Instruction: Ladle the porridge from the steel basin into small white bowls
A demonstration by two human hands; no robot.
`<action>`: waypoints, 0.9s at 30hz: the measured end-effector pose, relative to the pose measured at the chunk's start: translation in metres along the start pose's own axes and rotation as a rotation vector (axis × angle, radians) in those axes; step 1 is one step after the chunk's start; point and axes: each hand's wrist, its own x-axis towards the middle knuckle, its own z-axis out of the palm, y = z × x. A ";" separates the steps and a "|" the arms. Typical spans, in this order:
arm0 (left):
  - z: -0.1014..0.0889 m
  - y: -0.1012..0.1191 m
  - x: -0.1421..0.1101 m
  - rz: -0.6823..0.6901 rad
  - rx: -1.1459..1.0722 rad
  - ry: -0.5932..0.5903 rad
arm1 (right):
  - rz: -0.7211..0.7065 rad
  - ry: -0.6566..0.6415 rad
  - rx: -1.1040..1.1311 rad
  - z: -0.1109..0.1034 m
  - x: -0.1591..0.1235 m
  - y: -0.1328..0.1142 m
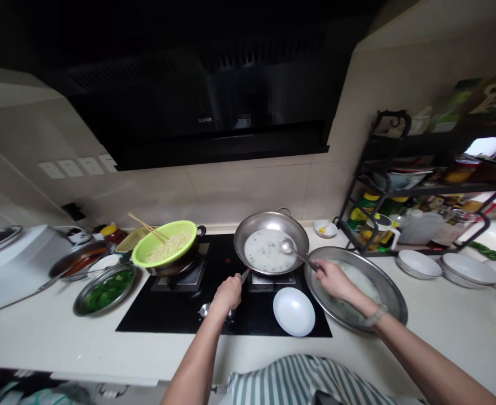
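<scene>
A steel wok (240,236) with milky white soup flecked with dark bits stands on the right burner. My left hand (228,293) is closed around the wok's handle at its front left. In my right hand (330,277) is a metal ladle (287,246), its bowl at the right side of the soup. Beneath my right forearm lies a wide metal basin (393,292) that also holds whitish liquid. A white bowl (294,312) sits on the hob's front edge, between my hands.
On the left burner, a green colander (142,247) of noodles with chopsticks rests on a pot. A dish of green leaves (108,289) lies left of the hob (147,318). A black rack (357,197) with bottles and several white bowls (419,264) are at right. The range hood (206,135) overhangs.
</scene>
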 end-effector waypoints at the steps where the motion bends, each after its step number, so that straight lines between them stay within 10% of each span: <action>1: 0.000 0.000 0.000 0.000 -0.005 -0.001 | -0.014 0.006 -0.044 0.004 0.006 0.000; 11: -0.003 0.000 -0.001 0.003 -0.013 -0.003 | 0.168 -0.110 0.198 0.025 0.021 -0.011; 27: 0.002 -0.001 0.002 -0.001 0.013 0.000 | 0.400 -0.127 0.549 -0.001 -0.010 -0.025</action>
